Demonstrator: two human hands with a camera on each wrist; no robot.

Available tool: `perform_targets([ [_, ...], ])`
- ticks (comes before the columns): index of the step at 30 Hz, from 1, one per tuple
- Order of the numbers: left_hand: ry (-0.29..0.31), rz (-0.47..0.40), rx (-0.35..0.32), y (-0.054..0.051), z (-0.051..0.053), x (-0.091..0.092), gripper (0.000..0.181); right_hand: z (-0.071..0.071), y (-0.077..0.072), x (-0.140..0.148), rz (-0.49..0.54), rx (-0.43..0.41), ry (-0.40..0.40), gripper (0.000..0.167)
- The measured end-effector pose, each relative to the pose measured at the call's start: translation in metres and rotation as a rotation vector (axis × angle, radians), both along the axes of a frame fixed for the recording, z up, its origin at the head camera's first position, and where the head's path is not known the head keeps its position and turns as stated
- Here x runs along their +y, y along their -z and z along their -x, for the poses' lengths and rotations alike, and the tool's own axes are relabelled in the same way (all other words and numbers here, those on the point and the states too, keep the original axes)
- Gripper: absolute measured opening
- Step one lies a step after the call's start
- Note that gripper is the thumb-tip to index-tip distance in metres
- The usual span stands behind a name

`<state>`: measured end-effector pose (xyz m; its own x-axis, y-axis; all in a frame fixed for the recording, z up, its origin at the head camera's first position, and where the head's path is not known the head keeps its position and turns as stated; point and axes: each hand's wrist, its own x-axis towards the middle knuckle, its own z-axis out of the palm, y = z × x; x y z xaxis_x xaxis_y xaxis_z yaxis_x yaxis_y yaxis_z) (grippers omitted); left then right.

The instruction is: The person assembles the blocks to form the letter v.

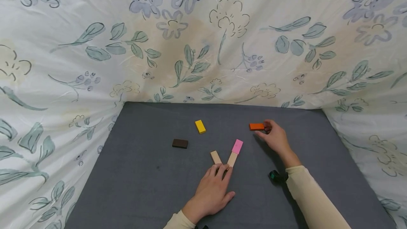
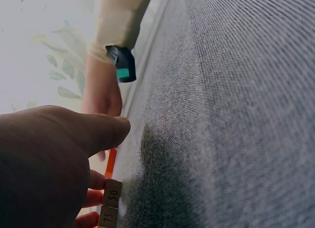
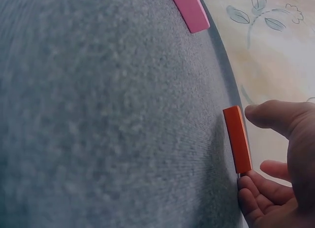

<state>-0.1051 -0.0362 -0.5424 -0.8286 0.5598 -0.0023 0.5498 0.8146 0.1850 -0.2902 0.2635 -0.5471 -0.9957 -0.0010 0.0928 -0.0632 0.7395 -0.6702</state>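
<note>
My left hand [image 1: 211, 192] lies palm down, its fairly straight fingertips touching the near ends of two plain wooden blocks, the left one [image 1: 215, 157] and the right one [image 1: 232, 159]. These spread apart in a V. Their ends [image 2: 112, 192] carry printed numbers in the left wrist view. A pink block [image 1: 237, 146] meets the far end of the right wooden block. Over at the right, my right hand [image 1: 276, 138] is at an orange block [image 1: 256, 126]. Its fingers touch one end of that block, while the thumb [image 3: 266, 114] appears slightly apart from it.
A yellow block [image 1: 200, 126] and a dark brown block [image 1: 180, 143] lie left of the hands on the grey cloth [image 1: 133, 179]. Floral fabric [image 1: 190, 45] hangs behind and along both sides. A dark device [image 1: 277, 176] is worn at the right wrist.
</note>
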Motion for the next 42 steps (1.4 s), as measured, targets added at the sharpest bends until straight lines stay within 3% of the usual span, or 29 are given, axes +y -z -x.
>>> perform_targets([
  [19,-0.001,0.001,0.016,-0.001,0.0,0.001,0.074,0.008,-0.002,-0.02,-0.042,-0.002,0.092,0.079],
  [42,-0.003,-0.003,-0.003,-0.003,0.002,0.001,0.074,0.007,-0.003,-0.023,-0.09,0.03,0.123,0.069],
])
